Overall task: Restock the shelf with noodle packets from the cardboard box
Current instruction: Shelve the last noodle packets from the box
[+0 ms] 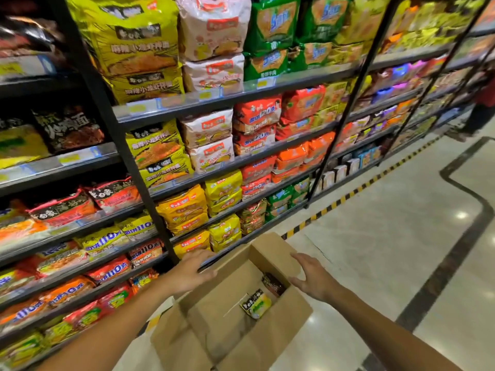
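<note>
1. Left hand (pixel 191 271): palm down, fingers spread and lightly curled, resting on the top edge of the far-left flap of the open brown cardboard box (pixel 214 314). It presses or steadies the flap; no packet is in it.

2. Right hand (pixel 312 277): open, fingers extended and apart, at the right-hand flap of the same box. Fingertips lie at or just off the flap's edge; contact cannot be told for certain. It holds nothing.

3. The box sits between and below both hands on the pale glossy tiled floor (pixel 388 236), flaps up, interior mostly bare cardboard.

4. Inside the box, below the right hand: a black-and-yellow noodle packet (pixel 255 303) lying on the bottom, and just beyond it, nearer the right wall, a dark brown noodle packet (pixel 273 283), tilted. The two appear to be just beside each other.

5. Beyond and left of the left hand: tall black metal shelving (pixel 150 183) with several tiers, packed with multi-packs of noodles: yellow, white, red, orange, green.

6. Just beyond the left hand's fingertips, on a low tier: a yellow-orange noodle multi-pack (pixel 191 243).

7. A yellow-and-black striped floor strip (pixel 348 195) runs along the shelf base, well beyond the right hand.
</note>
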Demonstrator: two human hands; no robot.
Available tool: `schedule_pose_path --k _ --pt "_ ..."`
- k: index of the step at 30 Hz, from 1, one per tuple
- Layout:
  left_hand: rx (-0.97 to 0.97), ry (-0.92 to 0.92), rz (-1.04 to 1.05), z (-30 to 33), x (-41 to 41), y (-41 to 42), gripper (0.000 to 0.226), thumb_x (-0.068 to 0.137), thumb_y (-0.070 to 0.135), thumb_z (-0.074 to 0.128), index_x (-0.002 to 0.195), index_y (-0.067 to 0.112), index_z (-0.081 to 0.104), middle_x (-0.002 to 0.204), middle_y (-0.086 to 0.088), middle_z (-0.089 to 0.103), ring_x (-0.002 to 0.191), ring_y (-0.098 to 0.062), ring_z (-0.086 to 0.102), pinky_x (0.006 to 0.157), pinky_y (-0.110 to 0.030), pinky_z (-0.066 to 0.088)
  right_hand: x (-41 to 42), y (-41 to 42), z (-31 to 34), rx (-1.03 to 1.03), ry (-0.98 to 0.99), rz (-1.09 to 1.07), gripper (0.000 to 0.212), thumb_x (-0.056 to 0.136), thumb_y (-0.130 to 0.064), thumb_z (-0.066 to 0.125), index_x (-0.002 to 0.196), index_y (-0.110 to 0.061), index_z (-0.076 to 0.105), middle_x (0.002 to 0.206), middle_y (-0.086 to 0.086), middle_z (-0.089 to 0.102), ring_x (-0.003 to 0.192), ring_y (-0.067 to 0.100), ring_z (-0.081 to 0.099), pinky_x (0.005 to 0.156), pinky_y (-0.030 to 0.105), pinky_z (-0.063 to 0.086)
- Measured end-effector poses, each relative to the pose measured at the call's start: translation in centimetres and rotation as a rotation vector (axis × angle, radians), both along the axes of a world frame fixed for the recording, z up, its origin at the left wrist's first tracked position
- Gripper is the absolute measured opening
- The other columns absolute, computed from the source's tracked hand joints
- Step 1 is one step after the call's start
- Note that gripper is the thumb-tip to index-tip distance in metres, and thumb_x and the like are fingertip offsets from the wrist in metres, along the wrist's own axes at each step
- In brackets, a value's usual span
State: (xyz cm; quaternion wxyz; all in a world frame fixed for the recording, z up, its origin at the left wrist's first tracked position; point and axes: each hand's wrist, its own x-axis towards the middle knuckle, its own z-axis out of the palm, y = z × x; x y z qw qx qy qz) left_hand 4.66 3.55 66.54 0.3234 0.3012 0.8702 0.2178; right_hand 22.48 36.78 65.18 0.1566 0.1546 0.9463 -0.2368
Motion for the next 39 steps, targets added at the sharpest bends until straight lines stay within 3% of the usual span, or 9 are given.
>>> schedule_pose_path --k 9,13,16,19,22,24,28,33,39 --pt "0.025 -0.159 0.080 -9.2 -9.5 5.5 0.062 0.091 0.059 0.056 0.147 0.038 0.038 0.159 0.008 0.026 0.151 -0.018 0.011 0.121 -0.042 0.018 -6.0 5.7 -8.0 -0.082 -0.153 -0.095 0.077 0.096 -0.048 0.057 0.157 -0.022 0.019 0.161 0.003 0.030 0.147 0.022 0.028 0.118 0.031 0.026" --pt "-0.005 -0.171 0.180 -13.6 -12.3 8.0 0.066 0.085 0.070 0.054 0.141 0.036 0.048 0.152 0.009 0.038 0.144 -0.016 0.030 0.116 -0.043 0.032 -9.7 8.7 -12.4 -0.131 -0.229 -0.077 0.076 0.097 -0.044 0.058 0.158 -0.020 0.020 0.161 0.004 0.032 0.146 0.023 0.030 0.118 0.032 0.028" --pt "-0.009 -0.188 0.236 -17.8 -14.3 10.3 0.033 0.091 0.042 0.066 0.122 0.047 0.057 0.128 0.024 0.052 0.129 -0.011 0.046 0.105 -0.021 0.041 -13.1 11.3 -17.3 -0.164 -0.283 -0.078 0.074 0.096 -0.041 0.060 0.157 -0.020 0.023 0.159 0.003 0.035 0.145 0.022 0.032 0.115 0.029 0.029" --pt "-0.024 -0.260 0.279 -23.5 -16.3 12.6 0.040 0.086 0.048 0.069 0.121 0.062 0.054 0.122 0.048 0.044 0.127 -0.007 0.043 0.088 -0.002 0.033 -16.1 13.6 -23.8 -0.181 -0.333 -0.068 0.074 0.095 -0.038 0.063 0.156 -0.017 0.026 0.156 0.003 0.040 0.143 0.020 0.037 0.111 0.022 0.030" --pt "-0.078 -0.246 0.304 -31.3 -16.9 14.7 0.056 0.094 0.032 0.066 0.145 0.019 0.045 0.145 0.009 0.040 0.140 -0.013 0.034 0.097 -0.009 0.021 -18.1 15.7 -31.7 -0.239 -0.409 -0.112 0.066 0.092 -0.022 0.070 0.149 -0.012 0.038 0.138 -0.001 0.052 0.133 0.017 0.049 0.093 0.003 0.028" --pt "-0.109 -0.322 0.341 -37.6 -16.4 15.8 0.059 0.092 0.031 0.069 0.144 0.014 0.046 0.150 0.001 0.038 0.144 -0.018 0.033 0.100 -0.013 0.027 -18.7 16.6 -37.6 -0.264 -0.413 -0.128 0.063 0.087 -0.025 0.074 0.143 -0.021 0.046 0.125 -0.012 0.056 0.122 0.011 0.057 0.089 -0.002 0.035" --pt "-0.158 -0.376 0.356 -49.0 -15.2 17.8 0.082 0.076 0.076 0.056 0.139 0.024 0.050 0.146 0.007 0.043 0.134 -0.013 0.043 0.105 -0.022 0.036 -16.3 19.8 -57.7 -0.386 -0.450 -0.128 0.087 0.071 -0.071 0.065 0.145 -0.031 0.041 0.129 -0.007 0.064 0.120 0.017 0.062 0.097 0.034 0.054" --pt "-0.208 -0.414 0.324 -62.5 -13.9 19.0 0.063 0.088 0.061 0.057 0.140 0.027 0.048 0.145 0.001 0.047 0.129 -0.019 0.048 0.104 -0.030 0.041 -20.0 17.2 -62.2 -0.224 -0.511 -0.116 0.070 0.087 -0.033 0.064 0.149 -0.017 0.036 0.133 0.006 0.059 0.118 0.029 0.060 0.094 0.034 0.051" --pt "-0.323 -0.510 0.276 -72.5 -10.3 18.7 0.056 0.094 0.054 0.055 0.144 0.038 0.038 0.152 0.007 0.036 0.139 -0.014 0.034 0.106 -0.024 0.030 -19.9 15.6 -70.0 -0.019 -0.676 -0.139 0.082 0.094 -0.034 0.058 0.155 -0.003 0.014 0.142 0.017 0.051 0.130 0.033 0.052 0.106 0.037 0.041"
